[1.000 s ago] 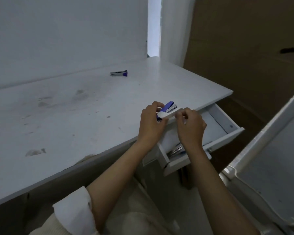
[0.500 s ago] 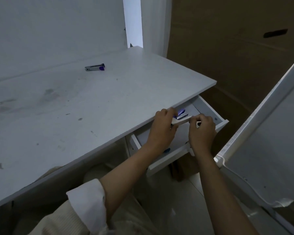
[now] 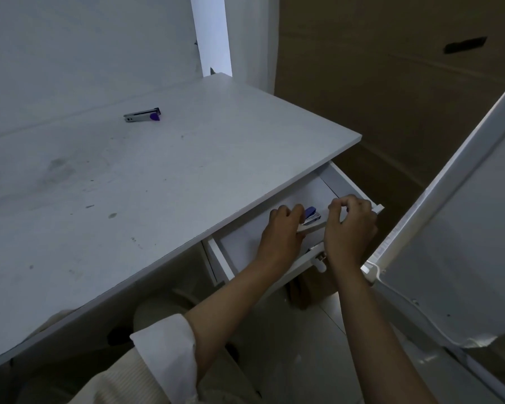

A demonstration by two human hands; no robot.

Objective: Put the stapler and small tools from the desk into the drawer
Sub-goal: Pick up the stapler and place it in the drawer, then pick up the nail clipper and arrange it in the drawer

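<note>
Stapler (image 3: 311,216) lowered into open drawer (image 3: 349,182), both hands (image 3: 283,231) gripping it

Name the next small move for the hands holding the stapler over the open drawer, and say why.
Probably lower and release the blue-and-white stapler: the left hand holds it above the open white drawer, with the right hand beside it. A small silver tool with a purple tip lies on the white desk.

Stapler (image 3: 312,216) lower, now inside drawer (image 3: 350,182)
</note>
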